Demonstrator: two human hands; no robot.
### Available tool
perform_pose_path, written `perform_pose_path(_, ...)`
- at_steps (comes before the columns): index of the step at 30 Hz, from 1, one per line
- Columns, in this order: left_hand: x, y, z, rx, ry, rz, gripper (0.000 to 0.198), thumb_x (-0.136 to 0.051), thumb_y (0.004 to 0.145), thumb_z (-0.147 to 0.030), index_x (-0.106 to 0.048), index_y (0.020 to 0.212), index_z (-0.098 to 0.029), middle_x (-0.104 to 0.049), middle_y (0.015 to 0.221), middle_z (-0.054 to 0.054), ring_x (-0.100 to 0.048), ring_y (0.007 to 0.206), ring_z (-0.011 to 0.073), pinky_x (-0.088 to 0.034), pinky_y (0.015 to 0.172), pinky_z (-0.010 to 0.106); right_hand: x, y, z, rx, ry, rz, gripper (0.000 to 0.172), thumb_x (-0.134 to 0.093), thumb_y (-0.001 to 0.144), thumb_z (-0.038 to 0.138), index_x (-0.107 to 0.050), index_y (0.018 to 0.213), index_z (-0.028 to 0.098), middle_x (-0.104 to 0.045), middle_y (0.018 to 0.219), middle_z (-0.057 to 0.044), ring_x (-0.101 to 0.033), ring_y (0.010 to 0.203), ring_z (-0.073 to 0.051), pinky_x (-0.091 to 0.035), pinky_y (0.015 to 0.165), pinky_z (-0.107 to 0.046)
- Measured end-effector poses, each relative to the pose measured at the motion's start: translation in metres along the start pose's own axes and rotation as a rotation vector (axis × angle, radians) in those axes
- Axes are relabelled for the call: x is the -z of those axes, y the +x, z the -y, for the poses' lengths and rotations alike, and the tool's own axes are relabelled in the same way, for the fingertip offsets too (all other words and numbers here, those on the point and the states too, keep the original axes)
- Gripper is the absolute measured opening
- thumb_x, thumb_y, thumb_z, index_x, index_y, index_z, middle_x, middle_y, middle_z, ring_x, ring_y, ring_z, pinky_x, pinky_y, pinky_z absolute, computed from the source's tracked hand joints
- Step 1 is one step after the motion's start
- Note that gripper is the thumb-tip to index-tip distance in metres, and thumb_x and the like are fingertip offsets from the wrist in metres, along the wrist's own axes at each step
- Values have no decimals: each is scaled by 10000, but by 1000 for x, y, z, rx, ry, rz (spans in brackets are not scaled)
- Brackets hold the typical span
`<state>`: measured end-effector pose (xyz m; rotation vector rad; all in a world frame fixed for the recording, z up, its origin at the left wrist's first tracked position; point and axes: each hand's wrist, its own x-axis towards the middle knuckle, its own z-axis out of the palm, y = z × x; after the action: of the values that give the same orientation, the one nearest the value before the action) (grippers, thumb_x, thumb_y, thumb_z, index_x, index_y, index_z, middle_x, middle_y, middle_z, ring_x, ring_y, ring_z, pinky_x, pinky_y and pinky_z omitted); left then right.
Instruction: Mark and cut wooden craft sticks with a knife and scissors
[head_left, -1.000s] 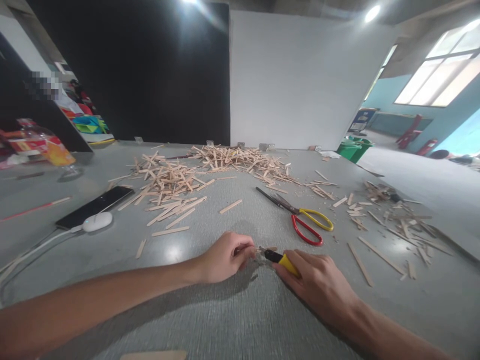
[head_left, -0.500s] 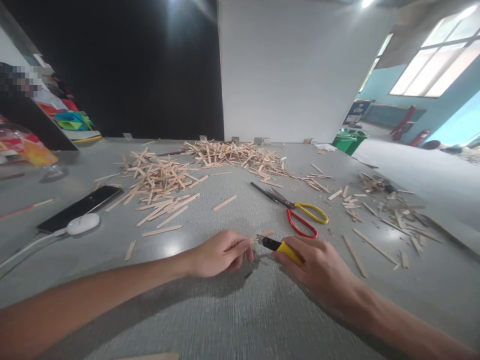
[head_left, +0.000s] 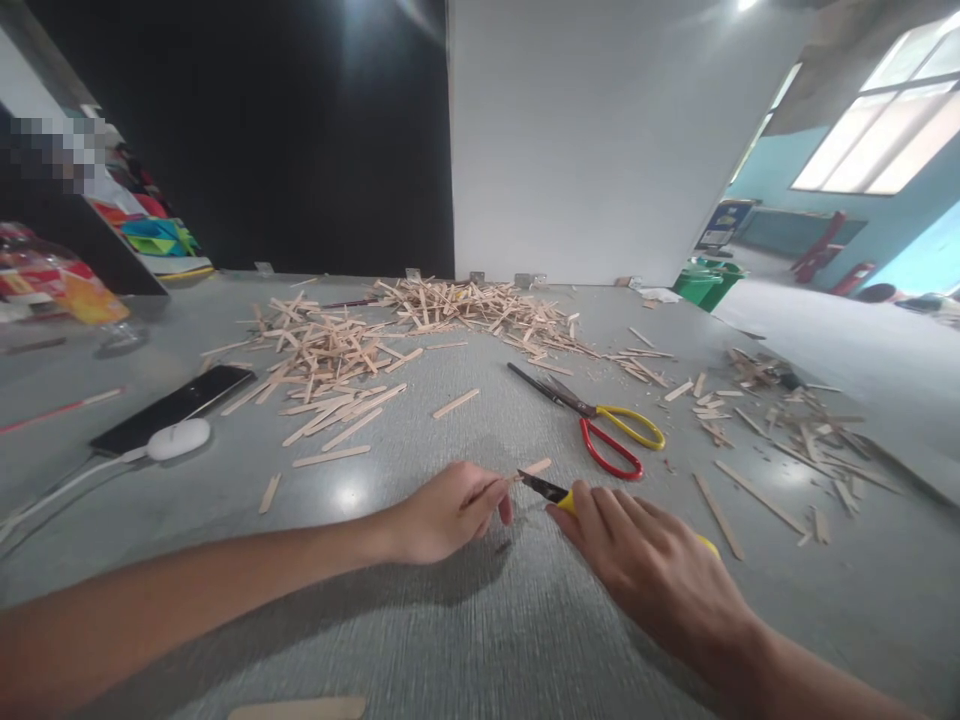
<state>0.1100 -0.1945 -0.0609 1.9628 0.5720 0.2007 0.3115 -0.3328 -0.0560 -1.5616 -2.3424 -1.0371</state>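
Pinched between the fingers of my left hand is a small wooden stick, its far end pointing right and away. My right hand is wrapped round a yellow and black utility knife. The knife's blade lies at the stick, close to my left fingertips; whether it cuts into the wood cannot be made out. Just beyond my right hand, scissors with one red and one yellow handle lie on the grey table, beside a thin dark tool.
Piles of wooden sticks spread across the back. Cut scraps lie at the right. A phone, a white charger and a bottle are at the left. Upright panels stand behind.
The view has shifted slightly, moving the table items a little to the right. My right hand has turned more palm-down over the knife, hiding more of its yellow handle.
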Motion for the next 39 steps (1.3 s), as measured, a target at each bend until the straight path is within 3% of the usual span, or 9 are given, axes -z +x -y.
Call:
perform_pose_path(2, -1, 0, 0, 0, -3, -9, 602, -350, 1067, -603, -667, 831, -150, -492, 524, -46, -442, 485, 117, -354, 520, 225, 1, 0, 3, 5, -51, -7, 278, -491, 1084, 170, -701, 908, 121, -609, 676, -33, -589, 536, -191, -351, 505, -387)
perform_pose_path(5, -1, 1, 1, 0, -19, -4, 589, -341, 1069, -600, -662, 852, -156, -493, 530, -47, -453, 499, 124, -367, 537, 230, -1, 0, 3, -65, 15, -17, 359, -439, 1098, 199, -655, 813, 166, -587, 643, -20, -594, 507, -193, -355, 501, -387)
perform_pose_path(11, 2, 0, 3, -16, -59, -5, 548, -299, 1086, -574, -633, 950, -161, -500, 578, -44, -457, 531, 129, -376, 561, 233, -7, 2, -10, -420, 324, -85, 352, -474, 1074, 414, -582, 802, 217, -598, 598, 7, -537, 419, -158, -277, 426, -312)
perform_pose_path(15, 3, -5, -7, -44, -57, 49, 535, -328, 1087, -572, -654, 954, -169, -481, 625, -43, -444, 556, 120, -364, 562, 223, -4, 11, -17, -737, 839, 72, 337, -600, 970, 534, -600, 834, 226, -497, 555, 54, -448, 452, -133, -345, 442, -261)
perform_pose_path(20, -3, -15, -19, -78, 22, 155, 503, -342, 1103, -487, -695, 955, -160, -498, 627, -33, -443, 543, 110, -365, 546, 219, 0, 19, -16, -903, 1402, 337, 344, -626, 919, 522, -592, 764, 217, -375, 523, 83, -335, 433, -102, -272, 389, -232)
perform_pose_path(23, -8, -20, -18, -206, 181, 24, 372, -361, 1111, -358, -643, 1266, -173, -642, 767, 11, -558, 640, 137, -438, 636, 241, 3, 19, -13, -966, 1486, 377, 370, -633, 898, 555, -602, 759, 213, -380, 470, 87, -307, 408, -96, -237, 371, -228)
perform_pose_path(26, -12, -24, -13, -372, 301, -64, 382, -401, 1095, -226, -493, 1466, -224, -743, 1101, 81, -686, 883, 176, -498, 821, 283, 6, 18, -10, -1008, 1567, 370, 381, -653, 883, 567, -614, 759, 208, -377, 458, 91, -301, 414, -90, -235, 384, -223)
perform_pose_path(30, -15, -27, -7, -461, 373, -95, 327, -411, 1088, -170, -516, 1393, -222, -759, 1115, 81, -727, 927, 183, -519, 838, 283, 13, 19, -9, -1025, 1612, 378, 408, -676, 863, 591, -598, 747, 208, -376, 468, 92, -294, 422, -84, -239, 397, -225)
perform_pose_path(39, -17, -32, -4, -493, 419, -299, 142, -481, 1073, -244, -618, 1103, -230, -743, 792, 31, -615, 555, 121, -483, 594, 230, 30, 20, -13, -1028, 1609, 401, 487, -598, 886, 684, -606, 773, 211, -381, 476, 82, -303, 416, -94, -279, 401, -233)
